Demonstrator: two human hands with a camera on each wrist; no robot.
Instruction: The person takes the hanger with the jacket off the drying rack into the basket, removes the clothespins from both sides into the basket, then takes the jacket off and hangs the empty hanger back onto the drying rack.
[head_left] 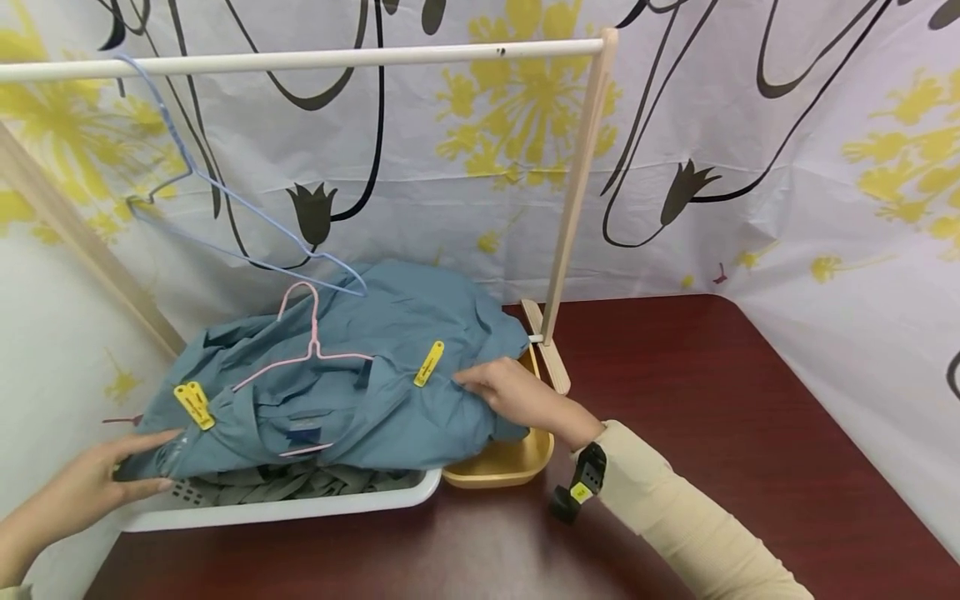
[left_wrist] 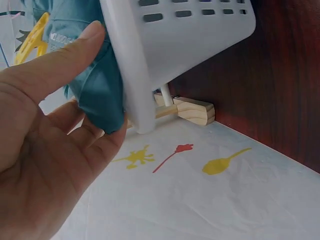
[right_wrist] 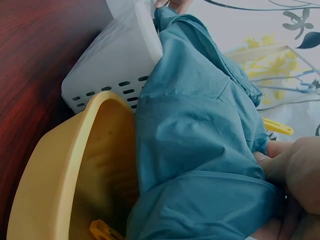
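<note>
A blue-teal garment (head_left: pixel 420 417) lies spread over a white basket (head_left: pixel 300 510) and a yellow bin (head_left: pixel 510 475). A pink hanger (head_left: pixel 313 337) sits inside its neck, hook up. Yellow clothespins (head_left: pixel 193 405) clip the garment on the left, and another yellow clothespin (head_left: pixel 429 364) on the right. My left hand (head_left: pixel 93 483) holds the garment's left end, thumb in front and fingers behind, as the left wrist view shows. On the other side, my right hand (head_left: pixel 517 393) pinches the cloth near the right clothespin; folds partly hide its fingers in the right wrist view.
Above the garment a blue hanger (head_left: pixel 255 212) hangs from the white rod (head_left: pixel 375 58) of a wooden-legged rack. Greyish clothes (head_left: pixel 300 483) lie in the white basket. Inside the yellow bin is a yellow clothespin (right_wrist: pixel 104 230). A dark red table (head_left: pixel 675 375) carries everything.
</note>
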